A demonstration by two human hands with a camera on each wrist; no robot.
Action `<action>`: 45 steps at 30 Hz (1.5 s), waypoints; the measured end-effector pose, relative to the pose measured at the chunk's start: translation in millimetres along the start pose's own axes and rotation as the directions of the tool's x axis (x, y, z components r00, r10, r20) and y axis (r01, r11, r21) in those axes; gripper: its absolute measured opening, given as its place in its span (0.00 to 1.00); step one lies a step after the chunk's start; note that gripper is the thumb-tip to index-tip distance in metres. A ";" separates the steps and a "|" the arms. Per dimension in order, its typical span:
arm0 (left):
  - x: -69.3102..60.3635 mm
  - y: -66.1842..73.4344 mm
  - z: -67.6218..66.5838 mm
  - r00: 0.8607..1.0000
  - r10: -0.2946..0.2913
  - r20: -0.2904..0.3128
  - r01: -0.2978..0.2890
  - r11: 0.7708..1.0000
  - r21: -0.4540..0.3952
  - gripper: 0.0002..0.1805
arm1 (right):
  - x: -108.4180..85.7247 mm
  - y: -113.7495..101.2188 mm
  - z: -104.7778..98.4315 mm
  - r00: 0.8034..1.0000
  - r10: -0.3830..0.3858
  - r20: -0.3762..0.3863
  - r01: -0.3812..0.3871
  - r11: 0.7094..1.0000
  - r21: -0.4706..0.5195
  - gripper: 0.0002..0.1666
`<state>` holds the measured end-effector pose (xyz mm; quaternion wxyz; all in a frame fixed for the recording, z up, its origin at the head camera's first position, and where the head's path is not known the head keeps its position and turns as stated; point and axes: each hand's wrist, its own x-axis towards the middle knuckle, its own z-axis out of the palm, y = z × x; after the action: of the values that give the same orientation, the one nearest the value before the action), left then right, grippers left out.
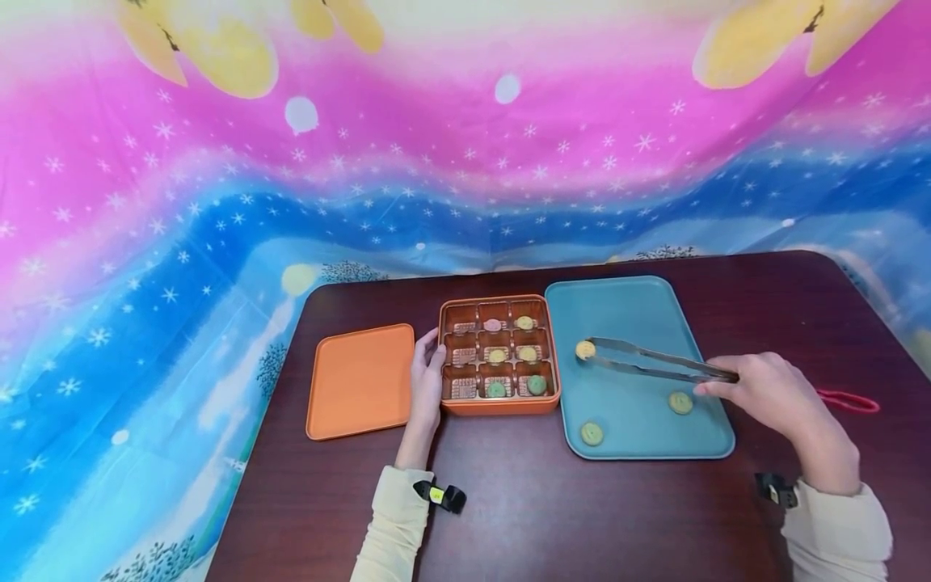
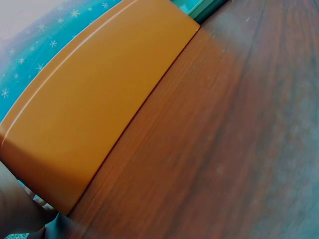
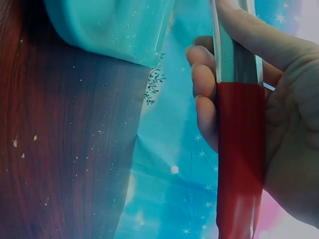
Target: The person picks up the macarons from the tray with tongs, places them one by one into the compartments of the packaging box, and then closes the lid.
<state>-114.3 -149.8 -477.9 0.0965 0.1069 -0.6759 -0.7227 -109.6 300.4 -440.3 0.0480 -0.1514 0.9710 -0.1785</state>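
An orange box (image 1: 502,409) with a clear divided insert holds pink, yellow and green cookies in its middle and right columns. Against its left wall rests my left hand (image 1: 424,380), fingers along the outside and thumb at the rim. My right hand (image 1: 774,392) grips metal tongs (image 1: 716,373) with a red handle (image 3: 241,149). At the tongs' tips, over the left side of the blue-green tray (image 1: 618,303), is a yellow cookie (image 1: 585,350). Two green cookies lie on the tray, one cookie (image 1: 592,434) near the front left, another cookie (image 1: 680,402) below the tongs.
An orange lid (image 1: 361,381) lies flat left of the box. The dark wooden table (image 1: 524,501) carries everything, with the tray against the box's right side. Behind it hangs a colourful snowflake-patterned cloth (image 1: 436,145).
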 end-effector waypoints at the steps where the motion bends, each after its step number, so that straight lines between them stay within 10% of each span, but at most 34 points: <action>1: 0.2 -0.1 -0.3 1.000 0.002 0.002 -0.002 1.000 0.002 0.22 | 0.2 -0.9 -0.3 1.000 -0.004 -0.013 0.004 1.000 -0.004 0.24; 12: 16.0 -32.6 -4.9 1.000 0.000 -0.013 0.000 1.000 0.005 0.22 | 0.6 -8.9 -3.2 0.992 -0.055 -0.111 0.052 0.998 -0.035 0.17; 45: 15.7 -34.9 -4.4 1.000 0.019 -0.015 -0.019 1.000 -0.004 0.22 | 5.6 -30.3 -8.1 0.971 -0.123 -0.204 0.118 0.992 -0.035 0.20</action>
<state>-127.9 -156.1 -513.4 0.1087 0.1056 -0.6748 -0.7222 -107.7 274.3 -422.0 -0.0653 -0.1913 0.9617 -0.1849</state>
